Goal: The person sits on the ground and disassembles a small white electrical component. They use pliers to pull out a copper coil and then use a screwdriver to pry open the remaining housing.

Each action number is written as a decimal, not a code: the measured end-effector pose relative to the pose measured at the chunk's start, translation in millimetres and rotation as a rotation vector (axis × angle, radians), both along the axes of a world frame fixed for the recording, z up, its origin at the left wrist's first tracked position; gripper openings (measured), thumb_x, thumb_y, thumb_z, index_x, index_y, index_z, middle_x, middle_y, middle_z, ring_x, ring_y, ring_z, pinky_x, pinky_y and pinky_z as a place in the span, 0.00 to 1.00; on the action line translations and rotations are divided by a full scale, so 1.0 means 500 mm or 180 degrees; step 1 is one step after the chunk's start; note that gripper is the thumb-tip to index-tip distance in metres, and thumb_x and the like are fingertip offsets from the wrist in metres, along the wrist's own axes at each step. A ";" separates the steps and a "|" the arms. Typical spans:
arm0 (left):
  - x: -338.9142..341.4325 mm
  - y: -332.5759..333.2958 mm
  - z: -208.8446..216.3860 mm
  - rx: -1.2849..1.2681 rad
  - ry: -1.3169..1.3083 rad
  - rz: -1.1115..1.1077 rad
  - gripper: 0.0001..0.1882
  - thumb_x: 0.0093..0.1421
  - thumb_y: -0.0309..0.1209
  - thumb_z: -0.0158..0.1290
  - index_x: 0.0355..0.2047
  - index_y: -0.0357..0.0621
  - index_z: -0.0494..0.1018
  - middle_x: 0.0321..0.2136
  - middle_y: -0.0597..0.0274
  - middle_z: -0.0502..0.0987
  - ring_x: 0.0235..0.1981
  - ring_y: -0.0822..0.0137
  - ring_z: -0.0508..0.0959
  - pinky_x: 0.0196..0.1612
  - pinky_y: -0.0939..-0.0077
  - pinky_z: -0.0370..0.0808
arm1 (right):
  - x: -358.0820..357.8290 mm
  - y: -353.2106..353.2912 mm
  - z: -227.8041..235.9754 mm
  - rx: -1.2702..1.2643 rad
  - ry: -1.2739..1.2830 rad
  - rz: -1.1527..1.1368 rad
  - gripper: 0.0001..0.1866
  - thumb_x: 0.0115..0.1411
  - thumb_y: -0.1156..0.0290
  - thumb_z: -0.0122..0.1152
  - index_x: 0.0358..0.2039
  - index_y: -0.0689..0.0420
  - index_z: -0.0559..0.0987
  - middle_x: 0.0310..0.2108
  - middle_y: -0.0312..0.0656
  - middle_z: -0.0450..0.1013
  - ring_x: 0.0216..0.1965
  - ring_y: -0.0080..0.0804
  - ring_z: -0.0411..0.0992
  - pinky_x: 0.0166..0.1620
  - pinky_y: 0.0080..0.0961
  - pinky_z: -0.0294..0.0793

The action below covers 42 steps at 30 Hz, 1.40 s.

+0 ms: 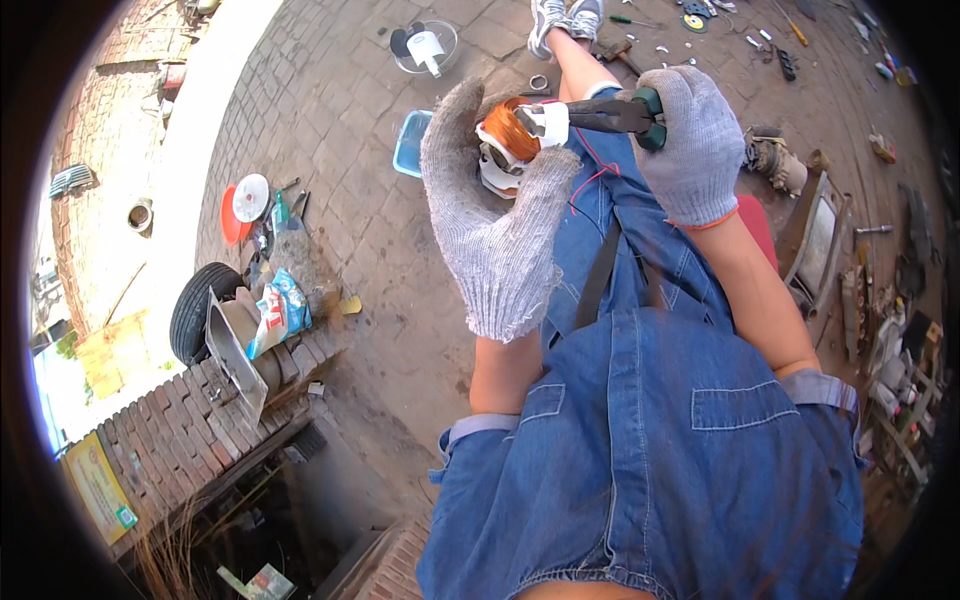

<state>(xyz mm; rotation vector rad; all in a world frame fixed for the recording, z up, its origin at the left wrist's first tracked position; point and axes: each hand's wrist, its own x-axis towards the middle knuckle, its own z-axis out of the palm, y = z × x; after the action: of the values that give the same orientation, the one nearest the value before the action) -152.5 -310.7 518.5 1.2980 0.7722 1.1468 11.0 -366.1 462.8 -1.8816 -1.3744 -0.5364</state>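
Note:
In my left hand point(495, 240), in a grey knit glove, is a motor stator point(510, 130) with an orange copper winding and white plastic end pieces. The thumb and fingers curl around it from both sides. My right hand point(692, 150), gloved as well, grips pliers point(618, 116) with dark jaws and green handles. Their jaws point left and reach the white plastic piece point(546, 122) beside the winding; whether they are clamped on it I cannot tell. A thin red wire point(598, 170) dangles below, over the denim clothing on my lap.
Beyond my left hand are a blue plastic tub point(411, 143) and a clear bowl point(452, 50) holding a white bottle. A hammer point(624, 56) lies near my shoes. Far left stands a tyre point(197, 312); at right lie a metal motor part point(775, 163) and scattered tools.

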 end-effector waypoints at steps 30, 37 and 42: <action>-0.071 0.023 -0.050 -0.1501 -0.1872 -0.2003 0.22 0.66 0.44 0.49 0.51 0.39 0.67 0.40 0.55 0.76 0.38 0.64 0.80 0.42 0.69 0.80 | -0.072 -0.108 0.081 -0.2137 0.3656 0.2558 0.10 0.58 0.68 0.63 0.34 0.61 0.76 0.23 0.41 0.73 0.27 0.27 0.72 0.35 0.27 0.72; -0.079 0.032 -0.086 -0.2302 -0.2298 -0.2292 0.21 0.65 0.42 0.50 0.52 0.42 0.68 0.43 0.55 0.76 0.40 0.63 0.80 0.42 0.66 0.81 | -0.046 -0.122 0.068 -0.2972 0.4482 0.3333 0.12 0.60 0.63 0.63 0.31 0.59 0.75 0.23 0.35 0.72 0.25 0.21 0.69 0.31 0.22 0.70; -0.051 0.012 -0.068 -0.2142 -0.2278 -0.2066 0.18 0.65 0.42 0.50 0.47 0.41 0.71 0.38 0.55 0.79 0.36 0.62 0.81 0.38 0.66 0.83 | -0.051 -0.126 0.065 -0.3184 0.5491 0.3883 0.14 0.60 0.61 0.63 0.30 0.59 0.75 0.21 0.35 0.71 0.23 0.20 0.68 0.29 0.21 0.69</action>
<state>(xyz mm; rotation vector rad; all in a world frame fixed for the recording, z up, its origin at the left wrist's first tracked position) -178.2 -304.9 484.7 0.4367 0.1313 0.6419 -14.4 -429.1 495.1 -0.8305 -1.0365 2.1100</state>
